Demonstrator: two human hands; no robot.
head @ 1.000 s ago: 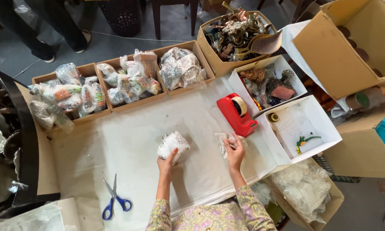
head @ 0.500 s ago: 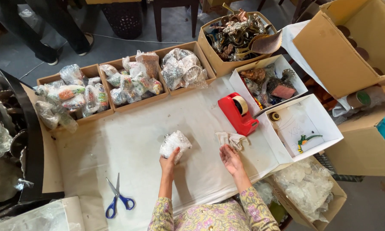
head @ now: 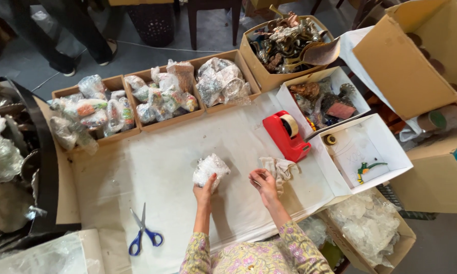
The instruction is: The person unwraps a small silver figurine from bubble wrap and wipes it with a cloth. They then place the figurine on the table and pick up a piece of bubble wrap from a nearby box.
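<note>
My left hand (head: 204, 192) grips a lumpy bundle wrapped in clear bubble wrap (head: 210, 168) and holds it on the white paper-covered table (head: 152, 167). My right hand (head: 263, 183) hovers palm up just to the right, fingers curled, apparently pinching a small strip of tape that is too small to make out. A crumpled white cloth (head: 280, 167) lies right beside that hand. A red tape dispenser (head: 286, 135) stands just beyond the cloth.
Blue-handled scissors (head: 143, 234) lie at the near left. Cardboard trays of wrapped bundles (head: 152, 96) line the far edge. Boxes of metal figurines (head: 284, 43), white boxes (head: 363, 152) and a large carton (head: 416, 56) stand to the right. A box of bubble wrap (head: 370, 228) sits below.
My right hand has pulled back from the white cloth toward me and turned palm up. The left hand and its bundle have stayed put.
</note>
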